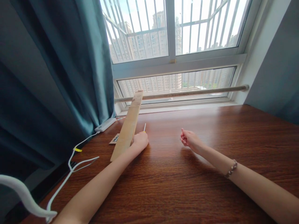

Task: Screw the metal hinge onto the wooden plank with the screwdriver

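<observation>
My left hand (pixel 140 140) is closed around a screwdriver-like tool (pixel 144 127). Its thin pale shaft points up from the fist, with a bit of yellow at the base, and the fingers hide the rest. Just left of that hand, a long wooden board (pixel 128 126) slants up from the table (pixel 161 186), its far end at the rail by the window. I cannot tell whether the hand touches the board. To the right, my right hand (pixel 188 139) is held low over the table with its fingers curled and pressed together; whatever they may hold is too small to make out.
A small card or packet (pixel 114 139) lies left of the board. Behind it are a white power strip (pixel 105 125) and a white cable (pixel 70 160). A blue curtain (pixel 93 62) hangs at the left, and a metal rail (pixel 193 92) crosses the window.
</observation>
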A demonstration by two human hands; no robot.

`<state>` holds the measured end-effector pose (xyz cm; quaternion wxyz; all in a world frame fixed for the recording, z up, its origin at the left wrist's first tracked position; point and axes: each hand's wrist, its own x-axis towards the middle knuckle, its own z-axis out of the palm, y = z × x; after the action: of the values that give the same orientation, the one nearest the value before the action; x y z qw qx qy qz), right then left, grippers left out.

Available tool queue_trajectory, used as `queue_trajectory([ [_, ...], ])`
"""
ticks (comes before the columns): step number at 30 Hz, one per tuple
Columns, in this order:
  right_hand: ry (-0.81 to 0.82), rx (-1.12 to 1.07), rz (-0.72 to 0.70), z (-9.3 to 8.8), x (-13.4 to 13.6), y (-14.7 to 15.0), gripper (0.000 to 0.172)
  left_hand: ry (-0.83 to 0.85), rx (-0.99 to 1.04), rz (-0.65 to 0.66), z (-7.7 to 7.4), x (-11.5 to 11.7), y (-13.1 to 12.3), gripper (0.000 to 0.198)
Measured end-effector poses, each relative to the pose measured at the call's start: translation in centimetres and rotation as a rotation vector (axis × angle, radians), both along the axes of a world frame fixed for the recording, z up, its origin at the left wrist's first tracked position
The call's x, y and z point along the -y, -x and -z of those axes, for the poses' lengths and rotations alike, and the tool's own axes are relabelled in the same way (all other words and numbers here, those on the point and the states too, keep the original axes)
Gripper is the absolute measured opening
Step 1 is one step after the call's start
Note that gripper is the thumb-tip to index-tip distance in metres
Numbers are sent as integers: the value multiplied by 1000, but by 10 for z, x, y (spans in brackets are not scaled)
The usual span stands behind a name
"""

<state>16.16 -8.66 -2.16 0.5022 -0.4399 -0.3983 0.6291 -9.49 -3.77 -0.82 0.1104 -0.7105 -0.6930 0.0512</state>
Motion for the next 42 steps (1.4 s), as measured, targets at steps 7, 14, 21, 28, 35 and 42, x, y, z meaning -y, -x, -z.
queue_trajectory([
  [7, 49, -28, 11, 1, 3, 3, 38, -12, -12, -13, 3, -6, 8, 31],
  [14, 44, 0, 24, 4, 3, 4, 36, -87, -39, 11, 12, 0, 7, 34],
  [21, 6, 39, 30, 8, 2, 4, 38, -170, -43, 45, 12, 11, 0, 35],
  [28, 33, 112, -17, 6, 6, 6, 41, -196, -14, 113, 5, 31, -2, 41],
  [35, -419, 549, -707, -35, 54, 26, 22, -111, 480, 602, 0, 68, -21, 61],
  [42, -1385, 720, -980, -45, 146, 63, 38, 169, 848, 1175, -37, 136, -63, 35],
])
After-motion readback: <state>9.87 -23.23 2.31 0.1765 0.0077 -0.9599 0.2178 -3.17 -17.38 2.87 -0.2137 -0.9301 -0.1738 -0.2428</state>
